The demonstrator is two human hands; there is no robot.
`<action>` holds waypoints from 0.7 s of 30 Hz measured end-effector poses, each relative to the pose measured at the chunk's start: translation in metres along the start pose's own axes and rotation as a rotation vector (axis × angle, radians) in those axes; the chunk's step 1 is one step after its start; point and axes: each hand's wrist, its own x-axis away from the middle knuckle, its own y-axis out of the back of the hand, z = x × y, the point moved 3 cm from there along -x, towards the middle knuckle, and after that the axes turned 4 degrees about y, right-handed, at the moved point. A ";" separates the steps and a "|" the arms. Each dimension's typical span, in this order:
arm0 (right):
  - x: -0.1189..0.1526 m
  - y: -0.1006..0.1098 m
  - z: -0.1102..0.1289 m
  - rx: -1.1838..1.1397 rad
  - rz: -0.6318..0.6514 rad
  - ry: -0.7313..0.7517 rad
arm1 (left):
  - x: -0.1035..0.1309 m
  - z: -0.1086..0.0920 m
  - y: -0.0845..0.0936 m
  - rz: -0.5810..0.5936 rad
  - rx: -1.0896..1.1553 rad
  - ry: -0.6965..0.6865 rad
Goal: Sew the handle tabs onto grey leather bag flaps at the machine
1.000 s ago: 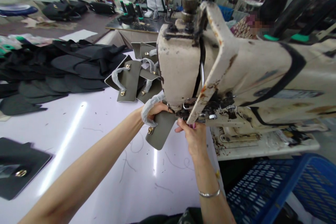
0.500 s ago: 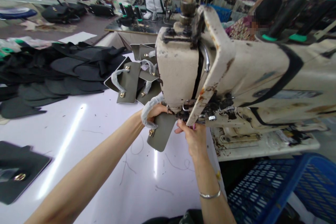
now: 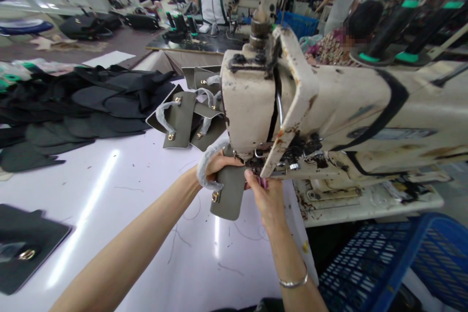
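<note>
A grey-green flap piece (image 3: 230, 195) with a gold ring and a plastic-wrapped handle (image 3: 205, 168) lies under the head of a beige sewing machine (image 3: 246, 102). My left hand (image 3: 220, 162) reaches through the handle loop and holds the piece at its far part, fingers partly hidden. On the right edge, beside the needle area, my right hand (image 3: 265, 195) grips the same piece between thumb and fingers. Something pink shows at the right fingers, too small to make out.
Similar handled pieces (image 3: 185, 117) are piled behind the left hand. Dark cut parts (image 3: 91, 102) cover the table's far left, and a dark flap (image 3: 27, 248) lies nearer. A blue basket (image 3: 413, 253) stands right. Other people sit and stand beyond.
The flap piece has turned slightly under the machine head, its near end now pointing more straight towards me. Both hands keep their hold, the right one shifted a little left.
</note>
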 end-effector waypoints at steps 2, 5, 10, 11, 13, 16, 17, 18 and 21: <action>0.003 -0.004 -0.004 -0.045 -0.001 -0.002 | 0.001 0.012 0.000 0.044 -0.012 0.018; 0.005 -0.005 -0.006 -0.146 0.002 -0.030 | 0.006 0.027 -0.003 0.067 0.014 0.010; 0.005 0.002 -0.001 -0.193 0.023 -0.048 | 0.016 0.032 -0.013 -0.036 0.051 -0.100; 0.004 0.003 0.000 -0.201 0.024 -0.041 | 0.016 0.031 -0.014 -0.049 0.051 -0.110; 0.001 0.003 0.001 -0.210 0.017 -0.039 | 0.015 0.028 -0.015 -0.065 0.059 -0.125; -0.003 0.002 0.000 -0.213 -0.011 -0.076 | 0.012 0.023 -0.015 -0.070 0.078 -0.160; -0.004 0.002 0.000 -0.218 -0.019 -0.088 | 0.011 0.022 -0.015 -0.071 0.078 -0.160; -0.005 0.001 0.000 -0.226 -0.023 -0.095 | 0.010 0.021 -0.015 -0.069 0.078 -0.156; -0.005 0.001 0.001 -0.241 -0.026 -0.086 | 0.011 0.020 -0.015 -0.073 0.080 -0.139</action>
